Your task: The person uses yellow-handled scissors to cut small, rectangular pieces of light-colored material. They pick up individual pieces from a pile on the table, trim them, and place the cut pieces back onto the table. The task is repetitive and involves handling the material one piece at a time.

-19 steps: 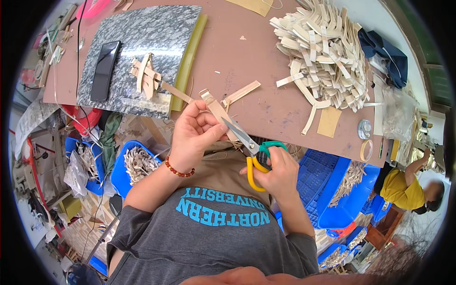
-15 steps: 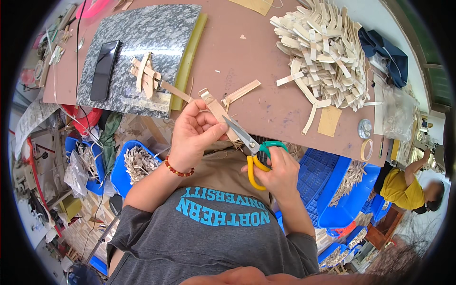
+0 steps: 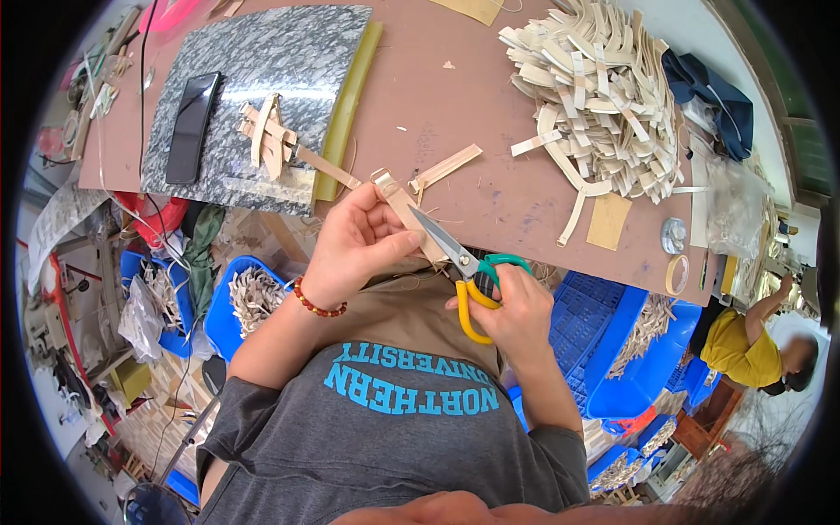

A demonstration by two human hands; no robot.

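My left hand [image 3: 363, 241] pinches a beige strap [image 3: 404, 206] between thumb and fingers. A small metal buckle [image 3: 381, 175] sits at the strap's far end. My right hand [image 3: 518, 308] is closed round the handles of a pair of scissors [image 3: 472, 289], one green and one yellow. The blades lie along the strap's right edge, pointing up and left, with the tip near my left thumb. Another strap [image 3: 325, 166] reaches from a small heap of straps [image 3: 269, 140] toward my left fingers. A loose strap piece [image 3: 450, 166] rests on the table just beyond.
The brown table [image 3: 429, 79] carries a large pile of pale straps [image 3: 591, 105] at the right. A phone [image 3: 193, 129] lies on a grey marbled board [image 3: 254, 57] at the left. Tape rolls [image 3: 676, 275] sit near the right edge. Blue bins [image 3: 229, 328] flank me; another person [image 3: 744, 346] is far right.
Both hands have shifted very slightly, the scissors' handles a little upward. The left hand keeps its pinch on the strap, and the right hand keeps the scissors.
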